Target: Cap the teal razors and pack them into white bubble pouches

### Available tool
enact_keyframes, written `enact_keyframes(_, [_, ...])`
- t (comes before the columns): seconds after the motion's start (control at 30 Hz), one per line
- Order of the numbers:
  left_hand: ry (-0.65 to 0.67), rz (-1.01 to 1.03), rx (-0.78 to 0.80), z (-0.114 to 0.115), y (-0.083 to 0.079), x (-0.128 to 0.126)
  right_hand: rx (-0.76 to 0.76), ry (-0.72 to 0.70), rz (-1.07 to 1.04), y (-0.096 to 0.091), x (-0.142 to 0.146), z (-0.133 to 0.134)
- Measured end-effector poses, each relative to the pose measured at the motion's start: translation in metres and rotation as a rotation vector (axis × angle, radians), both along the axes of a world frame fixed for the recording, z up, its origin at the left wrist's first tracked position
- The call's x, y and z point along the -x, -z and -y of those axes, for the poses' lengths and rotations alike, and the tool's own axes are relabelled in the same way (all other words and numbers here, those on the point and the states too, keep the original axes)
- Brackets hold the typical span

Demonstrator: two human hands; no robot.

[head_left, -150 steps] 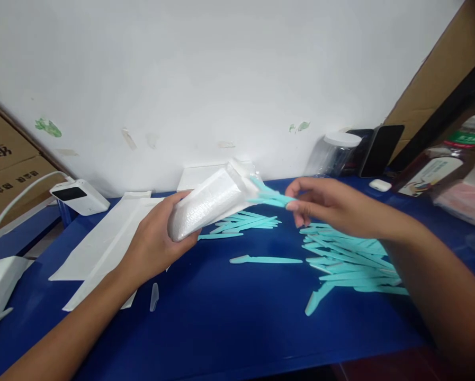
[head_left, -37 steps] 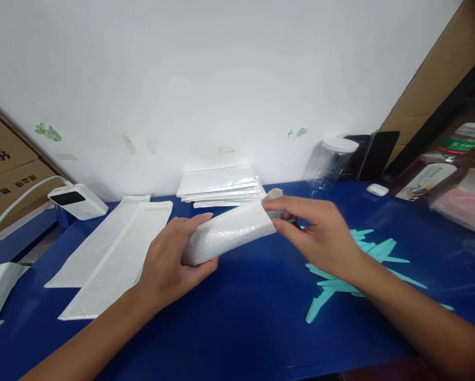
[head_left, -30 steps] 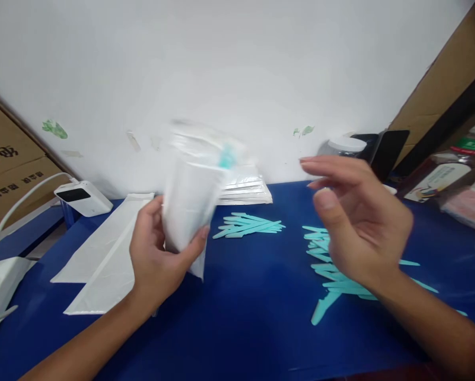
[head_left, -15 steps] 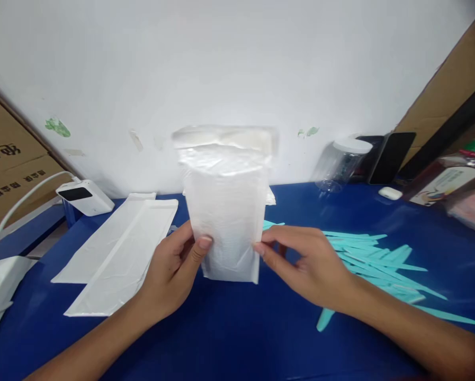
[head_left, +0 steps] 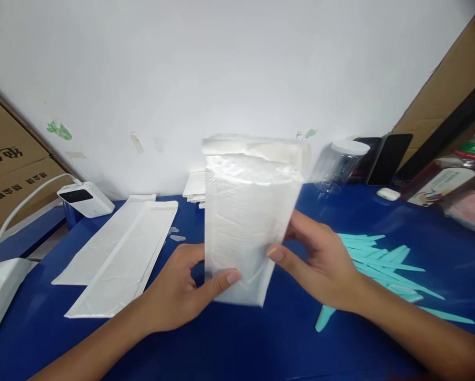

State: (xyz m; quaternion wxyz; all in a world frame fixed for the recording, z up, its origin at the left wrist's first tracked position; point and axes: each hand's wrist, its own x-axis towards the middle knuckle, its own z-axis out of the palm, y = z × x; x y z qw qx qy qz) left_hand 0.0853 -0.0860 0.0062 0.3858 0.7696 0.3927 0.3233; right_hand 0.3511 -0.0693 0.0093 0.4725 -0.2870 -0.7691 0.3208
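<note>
A white padded mailer [head_left: 247,222] stands upright between my hands, its flap end at the top and slightly blurred. My left hand [head_left: 191,288] grips the lower left edge, thumb across the front and fingers hidden behind. On the right edge, my right hand [head_left: 316,259] pinches the mailer with its thumb in front; its other fingers are partly hidden. Two more white mailers [head_left: 122,259] lie overlapping at the left. Turquoise flat pointed strips [head_left: 388,264] form a loose pile beyond my right hand.
Against the wall stand a stack of white mailers [head_left: 195,185], a clear jar with a white lid [head_left: 340,166] and a dark phone [head_left: 390,159]. A white power bank [head_left: 87,199] with a cable is at the left. A bottle [head_left: 447,177] stands at the right on the blue table [head_left: 237,344].
The mailer has moved right and slightly down and now tilts a little. My left thumb reaches further across its front, and my right fingers have gone behind its edge.
</note>
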Motion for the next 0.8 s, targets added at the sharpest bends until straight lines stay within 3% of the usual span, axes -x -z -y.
enact_keyframes(0.2, [0.114,0.179,0.297,0.016,-0.007,-0.004,0.304,-0.089,0.051,0.0,0.007,0.017])
enact_keyframes(0.3, [0.083,0.246,0.435,0.014,-0.002,-0.01,0.282,-0.069,0.08,0.005,0.014,0.02])
enact_keyframes(0.4, [0.029,0.357,0.565,0.01,0.005,-0.014,0.304,0.013,-0.047,0.007,0.019,0.017])
enact_keyframes(0.53, [0.168,0.348,0.705,0.009,0.014,-0.018,0.336,0.111,-0.228,0.006,0.019,0.005])
enact_keyframes(0.6, [0.172,0.285,0.714,0.009,0.015,-0.019,0.345,0.09,-0.219,0.006,0.018,-0.001])
enact_keyframes(0.8, [0.12,0.293,0.562,0.007,0.01,-0.015,0.568,-0.14,-0.098,0.006,0.013,-0.003])
